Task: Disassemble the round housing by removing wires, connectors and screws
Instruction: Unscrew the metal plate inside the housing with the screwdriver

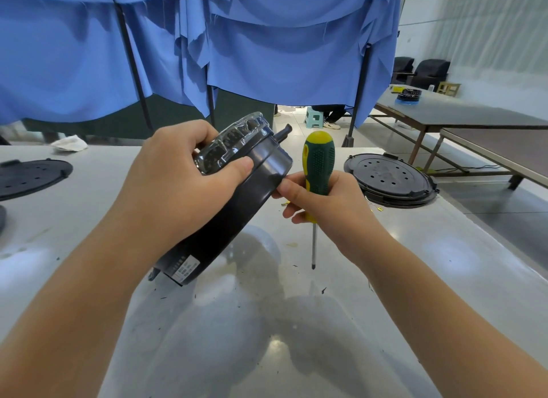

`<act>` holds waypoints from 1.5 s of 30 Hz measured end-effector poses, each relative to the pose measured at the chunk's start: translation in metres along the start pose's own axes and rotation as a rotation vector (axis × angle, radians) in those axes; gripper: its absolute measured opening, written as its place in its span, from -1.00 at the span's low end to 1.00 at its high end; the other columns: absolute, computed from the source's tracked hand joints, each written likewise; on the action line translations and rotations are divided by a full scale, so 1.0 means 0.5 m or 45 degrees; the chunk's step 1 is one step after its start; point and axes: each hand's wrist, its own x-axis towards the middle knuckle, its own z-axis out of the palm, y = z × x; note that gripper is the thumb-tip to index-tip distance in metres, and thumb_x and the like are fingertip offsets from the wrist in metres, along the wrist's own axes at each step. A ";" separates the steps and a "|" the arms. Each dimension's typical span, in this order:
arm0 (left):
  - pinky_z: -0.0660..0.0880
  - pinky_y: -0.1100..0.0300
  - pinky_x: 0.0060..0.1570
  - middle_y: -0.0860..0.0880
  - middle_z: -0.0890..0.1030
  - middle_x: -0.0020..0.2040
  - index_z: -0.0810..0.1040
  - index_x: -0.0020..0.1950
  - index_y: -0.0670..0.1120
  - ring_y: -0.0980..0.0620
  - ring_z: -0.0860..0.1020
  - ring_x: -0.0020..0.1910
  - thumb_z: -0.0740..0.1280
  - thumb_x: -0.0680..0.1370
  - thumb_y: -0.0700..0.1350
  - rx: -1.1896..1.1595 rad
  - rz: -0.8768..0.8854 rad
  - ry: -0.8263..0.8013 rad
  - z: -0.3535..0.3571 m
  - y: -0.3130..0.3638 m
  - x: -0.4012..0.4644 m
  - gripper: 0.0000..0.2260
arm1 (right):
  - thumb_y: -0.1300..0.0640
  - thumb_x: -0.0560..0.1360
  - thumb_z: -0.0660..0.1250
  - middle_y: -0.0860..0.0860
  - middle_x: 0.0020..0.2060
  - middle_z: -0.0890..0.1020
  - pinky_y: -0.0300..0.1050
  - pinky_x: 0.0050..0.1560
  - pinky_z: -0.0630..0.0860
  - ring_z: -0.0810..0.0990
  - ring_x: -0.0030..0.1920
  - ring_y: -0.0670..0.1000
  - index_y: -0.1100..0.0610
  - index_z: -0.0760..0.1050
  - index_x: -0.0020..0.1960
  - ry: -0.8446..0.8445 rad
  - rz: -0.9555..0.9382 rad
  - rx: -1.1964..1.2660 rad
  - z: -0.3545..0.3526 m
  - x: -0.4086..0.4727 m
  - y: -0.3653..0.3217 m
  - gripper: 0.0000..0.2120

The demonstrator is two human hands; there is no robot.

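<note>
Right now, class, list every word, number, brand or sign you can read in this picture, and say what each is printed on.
Nothing can be read.
Label at the lower end of the round housing: rows of print, too small and blurred to read.
Screwdriver handle: no brand or lettering visible.
Perforated round covers on the table: no markings visible.
</note>
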 end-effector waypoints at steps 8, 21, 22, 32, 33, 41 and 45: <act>0.52 0.09 -0.18 0.05 0.60 -0.33 0.53 -0.18 -0.03 0.07 0.57 -0.28 0.41 0.40 0.14 0.023 0.028 -0.041 -0.004 0.005 -0.003 -0.75 | 0.17 0.50 0.38 -0.07 -0.25 0.72 -0.28 -0.33 0.57 0.65 -0.36 -0.10 0.05 0.62 -0.21 -0.065 -0.048 -0.029 -0.008 -0.001 -0.003 -0.88; 0.37 0.23 -0.35 0.20 0.58 -0.29 0.51 -0.21 -0.02 0.19 0.53 -0.28 0.40 0.40 0.14 -0.030 0.055 -0.041 0.003 0.006 -0.004 -0.76 | 0.20 0.51 0.37 0.07 -0.18 0.72 -0.31 -0.40 0.50 0.61 -0.38 -0.09 0.06 0.66 -0.23 -0.132 0.092 0.259 -0.016 0.006 0.000 -0.82; 0.37 0.23 -0.35 0.22 0.58 -0.28 0.51 -0.21 -0.02 0.20 0.53 -0.29 0.40 0.41 0.14 -0.035 0.054 -0.039 0.004 0.006 -0.004 -0.76 | 0.21 0.51 0.36 0.07 -0.18 0.72 -0.31 -0.41 0.49 0.61 -0.39 -0.09 0.05 0.67 -0.26 -0.132 0.097 0.267 -0.015 0.007 0.000 -0.79; 0.38 0.24 -0.34 0.10 0.57 -0.36 0.54 -0.19 -0.01 0.21 0.53 -0.25 0.42 0.41 0.11 -0.058 0.038 0.004 0.009 0.004 -0.004 -0.79 | 0.20 0.50 0.37 0.07 -0.15 0.72 -0.33 -0.48 0.43 0.57 -0.42 -0.12 0.17 0.59 -0.06 -0.148 0.266 0.362 -0.016 0.013 0.002 -0.95; 0.38 0.24 -0.34 0.10 0.57 -0.36 0.54 -0.19 -0.01 0.21 0.53 -0.25 0.42 0.42 0.11 -0.063 0.037 0.000 0.009 0.004 -0.004 -0.79 | 0.20 0.50 0.37 0.07 -0.15 0.72 -0.33 -0.48 0.42 0.57 -0.42 -0.12 0.17 0.58 -0.06 -0.163 0.291 0.389 -0.017 0.013 0.002 -0.95; 0.37 0.30 -0.38 0.11 0.57 -0.37 0.54 -0.19 -0.01 0.22 0.53 -0.25 0.43 0.43 0.10 -0.052 0.083 0.056 0.016 0.003 -0.007 -0.80 | 0.11 0.37 0.45 0.01 -0.22 0.70 -0.37 -0.54 0.39 0.53 -0.46 -0.16 0.15 0.56 -0.07 -0.226 0.531 0.456 -0.027 0.014 -0.014 -0.82; 0.42 0.35 -0.38 0.13 0.56 -0.35 0.52 -0.17 -0.01 0.21 0.53 -0.22 0.41 0.44 0.10 -0.039 0.139 0.094 0.030 0.003 -0.012 -0.79 | 0.16 0.35 0.44 0.03 -0.18 0.72 -0.38 -0.57 0.37 0.56 -0.46 -0.16 0.12 0.66 -0.22 -0.219 0.641 0.522 -0.039 0.017 -0.026 -0.96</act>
